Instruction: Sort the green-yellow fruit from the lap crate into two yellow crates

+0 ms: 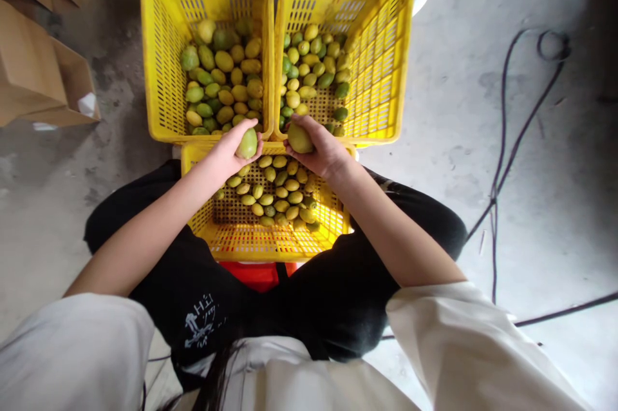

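My left hand point(236, 148) is closed around a green lemon point(248, 143). In my right hand point(321, 147) sits a yellow-green lemon point(300, 138), gripped between thumb and fingers. Both hands hover over the far rim of the near yellow crate point(270, 253), which holds many small yellow and green lemons point(292, 185). Beyond them stand two more yellow crates side by side. The left crate point(161, 76) contains larger yellow and green lemons point(224, 62); the right crate point(381, 76) has mixed ones gathered mostly along its left side.
Open cardboard boxes point(33, 69) stand on the floor at the left. A black cable point(502, 166) loops across the concrete floor point(545, 237) on the right. Something red point(255, 274) shows beneath the near crate, between my knees.
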Demonstrator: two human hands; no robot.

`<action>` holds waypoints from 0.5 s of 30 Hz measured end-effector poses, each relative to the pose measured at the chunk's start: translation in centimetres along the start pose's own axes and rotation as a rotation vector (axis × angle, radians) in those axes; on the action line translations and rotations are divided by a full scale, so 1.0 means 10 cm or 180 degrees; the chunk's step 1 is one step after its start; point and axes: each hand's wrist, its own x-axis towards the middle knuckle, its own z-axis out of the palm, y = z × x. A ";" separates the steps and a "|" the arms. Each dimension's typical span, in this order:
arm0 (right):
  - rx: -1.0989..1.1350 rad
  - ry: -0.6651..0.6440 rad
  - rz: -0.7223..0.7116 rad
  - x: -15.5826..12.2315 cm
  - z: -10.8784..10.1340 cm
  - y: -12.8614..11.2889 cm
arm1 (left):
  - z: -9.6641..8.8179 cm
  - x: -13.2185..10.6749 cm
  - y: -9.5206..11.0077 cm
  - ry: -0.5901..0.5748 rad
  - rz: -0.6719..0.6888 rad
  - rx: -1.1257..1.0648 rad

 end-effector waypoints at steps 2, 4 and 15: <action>0.0035 -0.0036 0.0147 0.02 -0.03 -0.01 | 0.00 0.00 -0.01 0.0020 0.0039 0.0016; 0.0055 -0.0039 0.0307 0.04 -0.05 -0.02 | -0.01 0.01 -0.02 0.0134 0.0128 0.0032; -0.0018 0.0206 0.0209 -0.08 0.04 -0.06 | -0.05 0.05 -0.01 0.0149 -0.0070 0.0108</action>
